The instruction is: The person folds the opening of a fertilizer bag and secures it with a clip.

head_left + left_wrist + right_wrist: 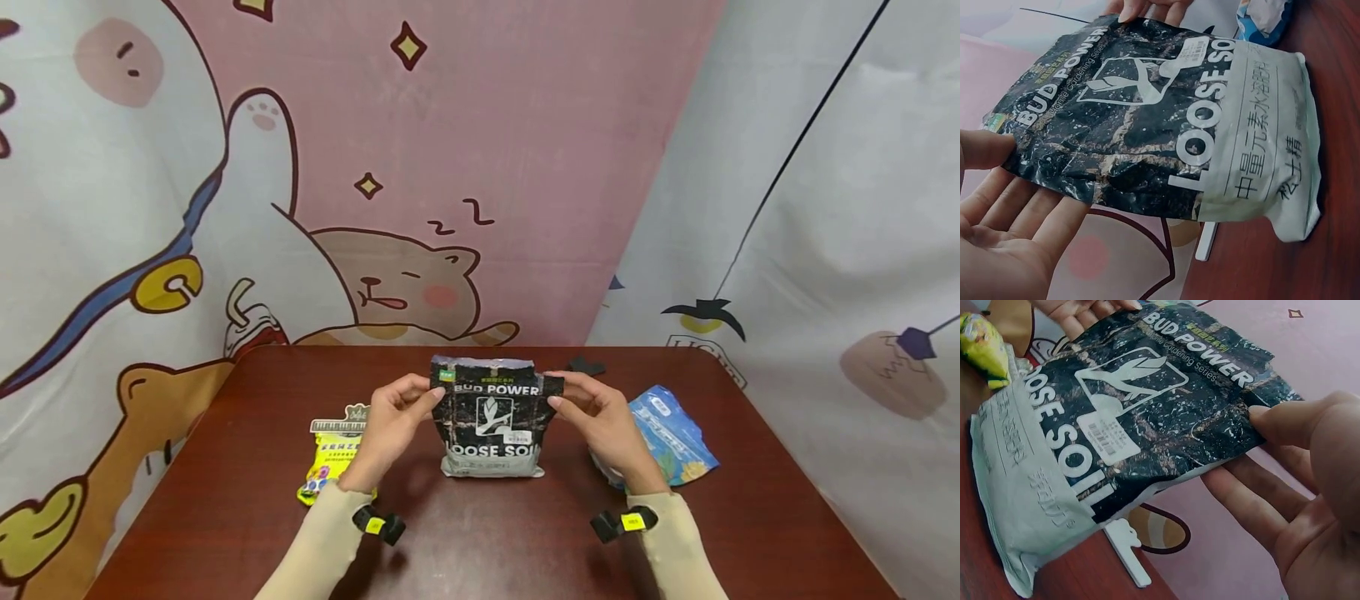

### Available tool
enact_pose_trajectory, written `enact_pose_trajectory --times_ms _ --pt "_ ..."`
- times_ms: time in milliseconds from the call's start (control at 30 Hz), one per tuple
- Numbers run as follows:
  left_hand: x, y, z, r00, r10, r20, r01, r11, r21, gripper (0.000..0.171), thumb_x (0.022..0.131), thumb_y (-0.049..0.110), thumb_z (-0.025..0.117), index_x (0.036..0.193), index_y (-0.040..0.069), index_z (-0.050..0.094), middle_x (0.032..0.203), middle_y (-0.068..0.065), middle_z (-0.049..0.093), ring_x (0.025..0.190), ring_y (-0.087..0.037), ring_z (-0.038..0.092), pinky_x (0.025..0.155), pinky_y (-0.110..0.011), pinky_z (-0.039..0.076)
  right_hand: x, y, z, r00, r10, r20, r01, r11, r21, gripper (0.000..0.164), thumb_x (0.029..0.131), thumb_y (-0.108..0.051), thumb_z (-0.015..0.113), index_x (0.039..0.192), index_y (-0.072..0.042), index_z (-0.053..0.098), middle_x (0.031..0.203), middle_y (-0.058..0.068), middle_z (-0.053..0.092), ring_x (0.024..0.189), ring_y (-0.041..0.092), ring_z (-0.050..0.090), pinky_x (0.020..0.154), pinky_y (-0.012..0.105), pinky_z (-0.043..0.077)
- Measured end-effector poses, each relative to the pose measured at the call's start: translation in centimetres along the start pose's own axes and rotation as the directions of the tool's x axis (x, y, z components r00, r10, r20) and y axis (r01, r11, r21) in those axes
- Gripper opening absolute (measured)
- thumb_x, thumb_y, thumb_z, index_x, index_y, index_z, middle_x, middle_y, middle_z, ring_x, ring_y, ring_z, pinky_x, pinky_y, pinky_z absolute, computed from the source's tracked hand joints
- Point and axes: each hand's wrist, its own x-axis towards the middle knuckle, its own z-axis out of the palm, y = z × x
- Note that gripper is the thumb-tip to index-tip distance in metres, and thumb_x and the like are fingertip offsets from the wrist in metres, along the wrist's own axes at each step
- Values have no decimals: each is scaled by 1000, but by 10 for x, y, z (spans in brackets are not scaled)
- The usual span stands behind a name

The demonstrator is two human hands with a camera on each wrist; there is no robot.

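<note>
A black and pale grey-green soil bag (491, 454), printed "BUD POWER" and "LOOSE SOIL", stands upright near the middle of the table, its base at the tabletop. My left hand (393, 429) pinches its upper left corner, thumb on the front and fingers behind. At the opposite upper corner my right hand (609, 429) holds the bag the same way. The top edge looks uneven, with a step down toward the right corner. In the right wrist view a white barcode label (1107, 437) shows on the bag's front.
On the left lies a yellow bag (333, 458) with a grey bear-topped clip (337, 427) across its top. A blue bag (675, 442) lies to the right, partly behind my right forearm. A white clip (1127, 553) rests behind the soil bag. Farther back is a small dark object (585, 365).
</note>
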Motion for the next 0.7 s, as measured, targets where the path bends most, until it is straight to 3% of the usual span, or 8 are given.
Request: enact_pose_trajectory --times_ms 67,133,300,367,500,567,633,700 --pt "0 0 -1 999 33 6 -33 999 17 19 95 12 73 112 4 71 88 -16 76 77 -10 70 75 -28 61 0 -1 0 999 -36 -2 36 998 -47 48 99 -17 70 144 -28 59 103 6 77 95 9 74 83 31 61" --pt "0 0 -3 997 79 23 -80 996 50 30 96 13 73 126 13 68 92 -19 76 68 -8 66 65 -22 55 -1 -2 0 997 -73 3 73 994 -82 54 99 -15 69 149 -30 55 84 0 72 83 3 69 74 27 58" --pt "-2 -2 -5 978 199 60 -205 969 137 54 99 17 70 149 31 55 96 -17 75 61 -7 50 47 -21 28 -2 -3 1 990 -137 24 138 986 -96 48 100 -8 65 145 -24 60 119 -8 74 108 -5 66 86 19 54" --pt "-3 -2 -5 973 223 56 -230 960 159 55 99 18 70 149 34 54 111 -13 76 75 -4 60 52 -22 34 -2 -4 2 988 -152 34 155 982 -108 46 100 -7 65 143 -24 62 143 -10 63 125 -5 59 95 19 52" --pt "-3 -2 -4 962 262 76 -272 948 168 50 100 17 68 146 31 58 143 -1 64 96 0 66 68 -19 46 -2 -8 3 983 -175 49 180 972 -152 47 100 -6 65 143 -23 62 144 2 63 102 -6 63 83 20 51" --pt "-3 -2 -5 953 283 110 -298 943 146 45 101 13 66 144 25 61 143 -1 64 96 3 66 72 -16 48 -3 -10 3 983 -176 50 181 971 -156 48 99 -3 65 143 -21 62 143 4 64 84 -2 60 76 24 49" --pt "-2 -2 -5 943 301 144 -319 940 123 41 101 10 64 141 21 64 139 3 66 73 6 60 63 -14 45 -3 -13 3 985 -167 48 173 973 -155 48 98 -1 65 143 -18 62 139 7 67 72 -1 56 70 24 48" --pt "-1 -1 -5 937 307 170 -328 938 115 40 101 9 64 140 20 65 111 4 77 64 7 55 58 -14 43 -4 -17 4 985 -168 47 173 973 -151 48 97 2 65 142 -15 62 137 11 67 60 4 49 62 25 45"
